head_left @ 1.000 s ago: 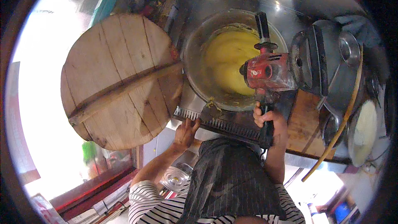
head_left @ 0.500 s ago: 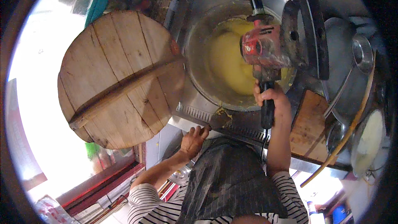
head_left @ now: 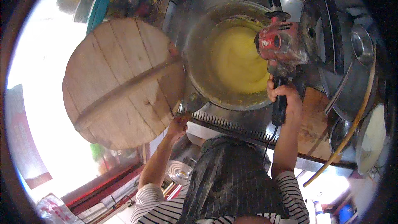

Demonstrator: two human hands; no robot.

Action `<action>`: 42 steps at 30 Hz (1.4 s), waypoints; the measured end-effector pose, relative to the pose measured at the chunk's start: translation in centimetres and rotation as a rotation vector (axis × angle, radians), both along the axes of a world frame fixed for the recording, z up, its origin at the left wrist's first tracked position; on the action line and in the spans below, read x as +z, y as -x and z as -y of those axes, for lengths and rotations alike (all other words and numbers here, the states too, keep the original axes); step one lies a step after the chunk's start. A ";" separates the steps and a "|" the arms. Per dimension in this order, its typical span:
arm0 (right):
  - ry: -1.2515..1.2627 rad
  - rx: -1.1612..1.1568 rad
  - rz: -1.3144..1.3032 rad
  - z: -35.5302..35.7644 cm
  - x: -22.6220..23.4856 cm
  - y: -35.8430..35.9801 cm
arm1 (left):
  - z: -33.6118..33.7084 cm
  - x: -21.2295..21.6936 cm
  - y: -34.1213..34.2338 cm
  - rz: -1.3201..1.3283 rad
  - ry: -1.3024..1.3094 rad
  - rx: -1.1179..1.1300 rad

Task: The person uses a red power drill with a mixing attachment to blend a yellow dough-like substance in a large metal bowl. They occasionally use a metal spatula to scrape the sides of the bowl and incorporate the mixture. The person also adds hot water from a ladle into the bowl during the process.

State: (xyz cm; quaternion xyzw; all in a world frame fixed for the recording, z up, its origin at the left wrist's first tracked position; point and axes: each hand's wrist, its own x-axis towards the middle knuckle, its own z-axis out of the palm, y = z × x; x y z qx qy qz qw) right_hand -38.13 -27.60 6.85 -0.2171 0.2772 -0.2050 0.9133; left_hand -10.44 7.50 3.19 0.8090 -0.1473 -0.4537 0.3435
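Observation:
My right hand (head_left: 287, 95) is wrapped round the lower black side handle of a red and black hand-held power mixer (head_left: 280, 41). The mixer stands over the right side of a large metal pot (head_left: 197, 76), its lower end hidden beneath its body. Thick yellow paste (head_left: 236, 60) with swirl marks fills the pot. Beside the lower right edge of a round wooden lid (head_left: 112, 58), my left hand (head_left: 178, 126) is at the counter's front edge, fingers curled. Something brownish-yellow shows at its fingertips, too blurred to name.
Left of the pot, the big lid takes up much space. A slotted metal strip (head_left: 232, 126) runs along the counter front. To the right are a wooden board (head_left: 315, 128), a metal ladle (head_left: 361, 45), a long yellowish stick (head_left: 352, 130) and a pale round thing (head_left: 370, 145).
My left hand has moved left along the counter edge toward the lid. A yellow clump in front of the pot is gone from its place. Mixer and right hand have shifted right.

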 end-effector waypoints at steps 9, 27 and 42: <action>0.103 0.053 -0.057 -0.5 1.1 2.1 | 8.2 2.2 -5.2 1.147 -0.207 -0.760; -0.193 -0.047 0.028 -4.0 2.5 5.4 | 17.5 0.9 -6.6 0.395 -0.267 -0.695; -0.171 0.077 -0.083 -6.7 5.6 2.5 | 10.2 5.5 -0.5 0.884 0.065 -0.222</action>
